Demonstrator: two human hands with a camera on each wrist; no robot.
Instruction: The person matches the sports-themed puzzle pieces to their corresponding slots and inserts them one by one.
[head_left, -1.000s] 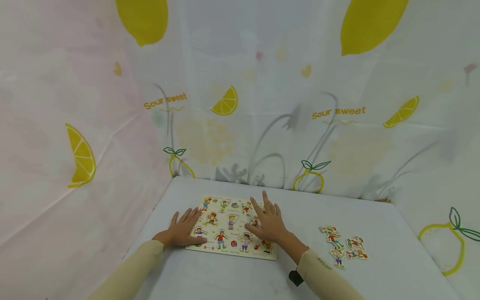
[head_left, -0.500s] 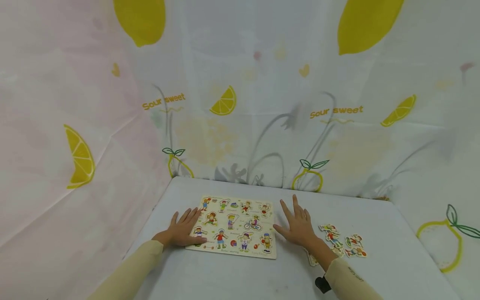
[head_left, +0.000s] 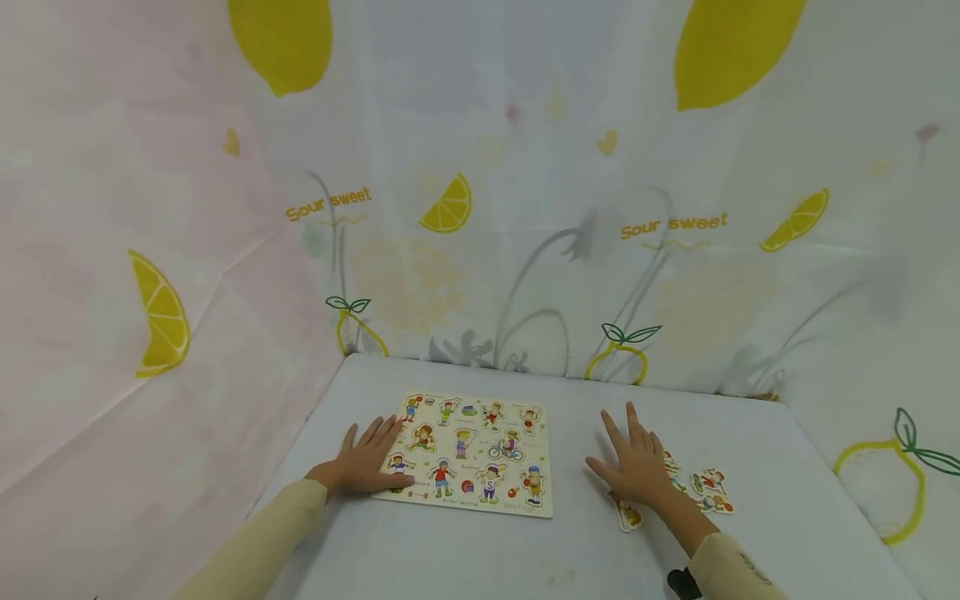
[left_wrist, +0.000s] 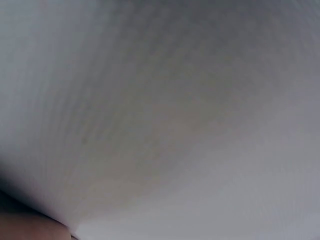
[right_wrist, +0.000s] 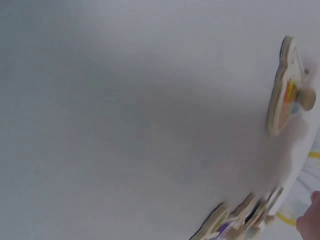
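Right hand (head_left: 636,468) has swung from the puzzle board (head_left: 480,463) to the loose pieces (head_left: 708,481) at its right, fingers spread, any contact hard to judge. Left hand (head_left: 366,460), farther from them, lies flat on the board's left edge; the board's long axis runs sideways.

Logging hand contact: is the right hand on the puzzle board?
No, the right hand is beside the puzzle board, apart from it.
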